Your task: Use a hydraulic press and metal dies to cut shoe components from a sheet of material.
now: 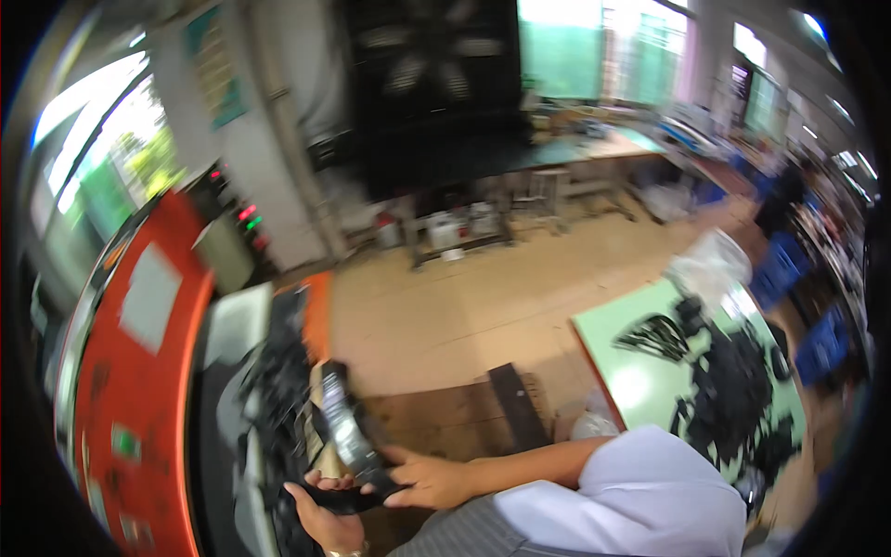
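At the lower middle, both my hands are around a black flexible piece (345,501). My left hand (332,527) has its thumb and curled fingers closed on its left side. My right hand (427,478) pinches at its right end, beside the lower end of a long glossy black strip (343,422). Blur hides whether the strip and the piece are joined. Just left of my hands, a heap of loose black pieces (278,399) lies on the bed of an orange machine (139,371).
To the right, a pale green table (603,339) bears a pile of black pieces (733,381) and a clear plastic bag (713,265). A dark bar-shaped thing (518,407) stands between table and machine. A large black fan unit (432,84) and a workbench (594,148) stand farther back.
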Action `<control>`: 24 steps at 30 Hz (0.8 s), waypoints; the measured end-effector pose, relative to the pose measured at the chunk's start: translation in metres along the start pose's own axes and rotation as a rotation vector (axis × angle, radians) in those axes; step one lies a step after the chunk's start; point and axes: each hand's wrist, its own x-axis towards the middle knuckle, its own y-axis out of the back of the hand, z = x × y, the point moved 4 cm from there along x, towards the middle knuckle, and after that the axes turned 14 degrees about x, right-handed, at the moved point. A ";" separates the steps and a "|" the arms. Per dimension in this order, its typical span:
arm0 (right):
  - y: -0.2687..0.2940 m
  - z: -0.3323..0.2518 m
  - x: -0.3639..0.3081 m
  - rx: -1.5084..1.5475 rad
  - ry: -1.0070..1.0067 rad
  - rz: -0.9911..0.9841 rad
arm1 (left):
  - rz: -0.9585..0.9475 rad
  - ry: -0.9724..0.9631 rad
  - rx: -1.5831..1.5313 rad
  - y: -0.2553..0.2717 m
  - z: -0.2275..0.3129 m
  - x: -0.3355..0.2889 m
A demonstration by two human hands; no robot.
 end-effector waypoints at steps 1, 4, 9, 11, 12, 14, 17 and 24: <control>-0.001 0.001 -0.008 -0.052 -0.022 0.014 | 0.064 -0.067 -0.052 0.020 0.013 -0.008; 0.002 0.003 -0.015 -0.187 -0.266 -0.126 | 0.304 -0.281 -0.132 0.121 0.066 -0.028; 0.018 -0.042 -0.018 -0.424 -0.119 -0.440 | 0.880 -0.558 0.164 0.260 0.113 -0.209; 0.035 -0.028 -0.018 -0.659 0.033 -0.528 | 1.159 -0.479 0.521 0.293 0.118 -0.275; 0.030 -0.026 -0.015 -0.706 0.067 -0.576 | 1.254 -0.396 0.733 0.314 0.117 -0.301; 0.021 -0.019 0.002 -0.695 0.118 -0.716 | 1.407 -0.145 1.154 0.333 0.108 -0.347; 0.003 -0.022 0.018 -0.799 0.166 -0.893 | 1.257 0.344 1.613 0.371 0.061 -0.368; -0.025 0.032 0.014 -0.839 0.070 -0.983 | 0.808 0.688 1.521 0.438 -0.038 -0.315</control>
